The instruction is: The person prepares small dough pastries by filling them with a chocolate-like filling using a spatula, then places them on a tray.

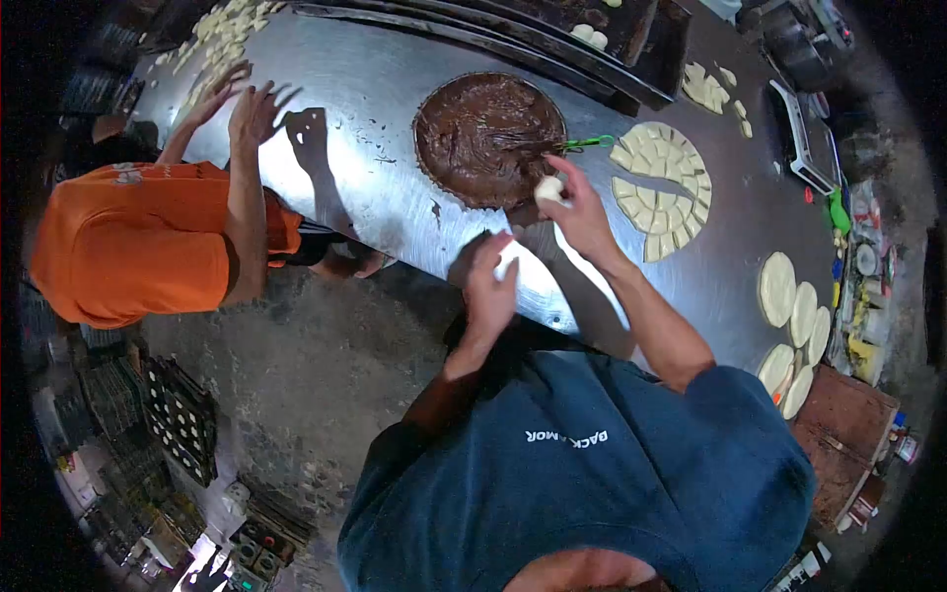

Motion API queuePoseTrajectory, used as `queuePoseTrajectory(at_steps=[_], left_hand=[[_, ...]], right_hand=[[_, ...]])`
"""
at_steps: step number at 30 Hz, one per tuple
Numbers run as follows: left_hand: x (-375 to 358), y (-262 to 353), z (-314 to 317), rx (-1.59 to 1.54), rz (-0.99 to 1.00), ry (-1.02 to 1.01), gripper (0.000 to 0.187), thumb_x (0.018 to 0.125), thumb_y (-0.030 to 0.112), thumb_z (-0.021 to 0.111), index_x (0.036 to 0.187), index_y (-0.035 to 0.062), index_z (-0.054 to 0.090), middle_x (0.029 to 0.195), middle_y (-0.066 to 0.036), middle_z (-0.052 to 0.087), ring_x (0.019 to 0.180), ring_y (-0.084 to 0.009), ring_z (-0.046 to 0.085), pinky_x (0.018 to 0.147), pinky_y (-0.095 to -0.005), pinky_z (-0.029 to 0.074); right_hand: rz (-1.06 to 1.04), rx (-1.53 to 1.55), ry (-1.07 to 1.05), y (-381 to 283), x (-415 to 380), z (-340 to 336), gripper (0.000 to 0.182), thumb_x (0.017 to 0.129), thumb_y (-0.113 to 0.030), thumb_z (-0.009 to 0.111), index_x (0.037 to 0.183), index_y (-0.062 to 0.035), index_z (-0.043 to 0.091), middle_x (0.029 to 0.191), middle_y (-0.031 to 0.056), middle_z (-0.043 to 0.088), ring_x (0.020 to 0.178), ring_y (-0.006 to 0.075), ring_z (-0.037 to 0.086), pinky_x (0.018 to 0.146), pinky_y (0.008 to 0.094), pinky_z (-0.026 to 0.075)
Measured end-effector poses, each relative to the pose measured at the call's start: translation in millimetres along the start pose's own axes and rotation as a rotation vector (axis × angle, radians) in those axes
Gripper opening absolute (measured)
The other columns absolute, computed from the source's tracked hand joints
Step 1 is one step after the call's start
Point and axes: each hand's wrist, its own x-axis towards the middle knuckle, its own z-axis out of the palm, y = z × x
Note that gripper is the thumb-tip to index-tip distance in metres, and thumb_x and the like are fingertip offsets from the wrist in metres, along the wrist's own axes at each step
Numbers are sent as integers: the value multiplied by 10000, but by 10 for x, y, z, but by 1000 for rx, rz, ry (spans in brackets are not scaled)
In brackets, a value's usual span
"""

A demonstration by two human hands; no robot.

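While the right hand (577, 212) is pinched around a small dough ball (548, 187), that ball sits right at the fingertips, just beside the near rim of the big round pan (434, 158) and above the steel table (375, 89); left hand (490, 286) is lower down near the table edge, fingers loosely curled, and honestly I can't tell if it's holding anything since I only see the back of it; pan is full of dark chocolate filling (483, 123), with a green-handled tool (589, 143) poking out over its right rim, the working end sunk into the brown stuff so I can't make it out; right of the pan there's a ring of cut dough pieces (663, 187) laid flat, and further right some flat dough rounds (789, 296) overlapping each other; dark trays (612, 35) at the far side hold a couple of pale dough bits, mostly cut off by the frame; another person in an orange shirt (128, 242) has both hands on the table at the far left, next to scattered dough scraps (222, 30) that are too small to read properly
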Motion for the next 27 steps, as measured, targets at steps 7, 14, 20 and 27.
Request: queuePoseTrajectory(at_steps=[7, 14, 20, 27], left_hand=[[646, -247, -306, -846, -502, 234, 392, 908, 65, 530, 1293, 64, 457, 1232, -127, 528, 1113, -224, 529, 912, -384, 451], [720, -204, -299, -1044, -558, 272, 488, 871, 44, 532, 1341, 49, 399, 1283, -214, 478, 1137, -328, 514, 957, -450, 452], [425, -235, -359, -902, -531, 90, 382, 910, 68, 536, 1283, 45, 460, 1184, -133, 566, 1087, -231, 558, 907, -374, 466], [-52, 151, -119, -720, -499, -136, 312, 887, 12, 477, 1177, -13, 589, 1068, -72, 612, 962, -146, 579, 825, -287, 481]], right_hand=[[-485, -1229, -573, 43, 637, 325, 546, 775, -7, 511, 1303, -141, 463, 971, 217, 625, 851, 390, 620, 722, 452, 502], [-416, -1156, -512, 132, 591, 298, 517, 777, -37, 529, 1282, -134, 475, 988, 217, 623, 892, 388, 611, 743, 469, 488], [-418, -1041, -343, 145, 302, 291, 489, 779, 3, 535, 1261, -57, 472, 974, 192, 627, 828, 320, 613, 732, 394, 501], [646, 531, -466, 137, -248, -139, 421, 811, 45, 490, 1227, -22, 505, 998, 85, 609, 804, 148, 615, 654, 267, 551]])
